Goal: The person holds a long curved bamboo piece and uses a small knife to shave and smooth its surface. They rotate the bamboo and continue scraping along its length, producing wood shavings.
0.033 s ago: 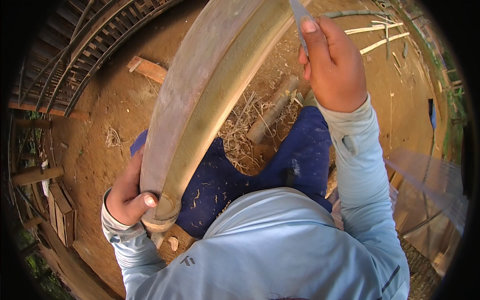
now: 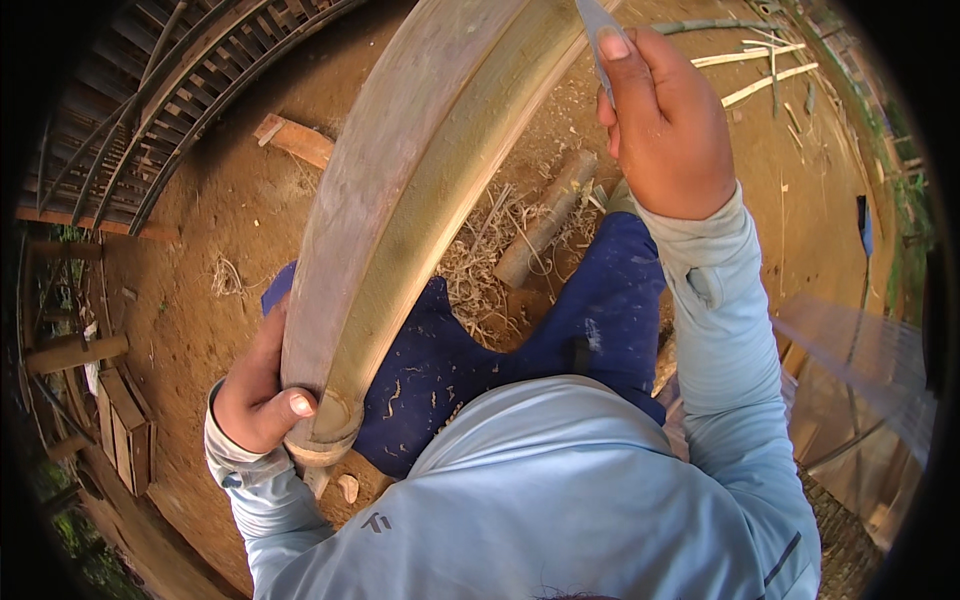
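A long split length of bamboo [image 2: 385,190], grey-purple and olive on its outer skin, slants from near my left hip up past the upper edge of the view. Its right edge is pale, freshly cut wood, and a node ring marks its near end. My left hand [image 2: 262,395] grips it just above that ring, thumb on top and the other fingers largely hidden behind it. At the far right side, my right hand [image 2: 672,125] is closed round a knife [image 2: 597,28]. The grey blade lies at the bamboo's pale edge; its handle is hidden in my fist.
Curled shavings [image 2: 480,250] and a short bamboo piece [image 2: 545,220] lie on the dirt between my legs. Slatted woodwork [image 2: 190,90] stands far left, near a wood block [image 2: 297,140]. Pale strips [image 2: 770,83] lie far right; clear plastic sheeting [image 2: 850,350] is beside my right arm.
The blade and my right thumb have shifted very slightly up and left. My left hand and the bamboo stay practically where they were.
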### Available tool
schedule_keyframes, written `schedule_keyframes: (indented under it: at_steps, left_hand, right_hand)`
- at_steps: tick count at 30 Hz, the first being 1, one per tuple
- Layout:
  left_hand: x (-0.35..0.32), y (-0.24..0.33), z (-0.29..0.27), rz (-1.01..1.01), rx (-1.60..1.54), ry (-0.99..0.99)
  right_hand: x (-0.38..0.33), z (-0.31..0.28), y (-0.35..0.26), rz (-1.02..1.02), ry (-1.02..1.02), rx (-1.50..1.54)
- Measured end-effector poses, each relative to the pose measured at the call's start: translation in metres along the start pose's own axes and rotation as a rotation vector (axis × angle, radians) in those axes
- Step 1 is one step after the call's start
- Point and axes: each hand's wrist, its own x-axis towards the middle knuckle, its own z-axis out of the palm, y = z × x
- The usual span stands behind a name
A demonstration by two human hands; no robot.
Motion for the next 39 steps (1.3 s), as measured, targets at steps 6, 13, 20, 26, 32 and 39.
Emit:
schedule_keyframes:
  at_steps: [6,13,20,26,32,39]
  left_hand:
    - [-0.003,-0.001,-0.003,-0.063,-0.034,-0.009]
    - [-0.003,-0.002,0.001,-0.082,-0.118,0.011]
    - [0.0,-0.003,-0.007,-0.106,-0.141,-0.03]
    - [0.0,-0.005,-0.007,-0.099,-0.145,-0.024]
    - [0.002,-0.007,-0.008,-0.084,-0.146,-0.037]
    - [0.0,-0.009,-0.009,-0.072,-0.148,-0.031]
  right_hand:
    - [-0.001,0.009,-0.002,-0.163,0.008,-0.15]
    - [-0.02,0.025,-0.004,-0.153,-0.019,-0.101]
    - [-0.029,0.031,0.005,-0.223,-0.083,-0.167]
    - [-0.036,0.036,0.008,-0.251,-0.096,-0.138]
    - [-0.044,0.041,0.008,-0.198,-0.106,-0.059]
    - [-0.054,0.041,0.01,-0.206,-0.211,-0.069]
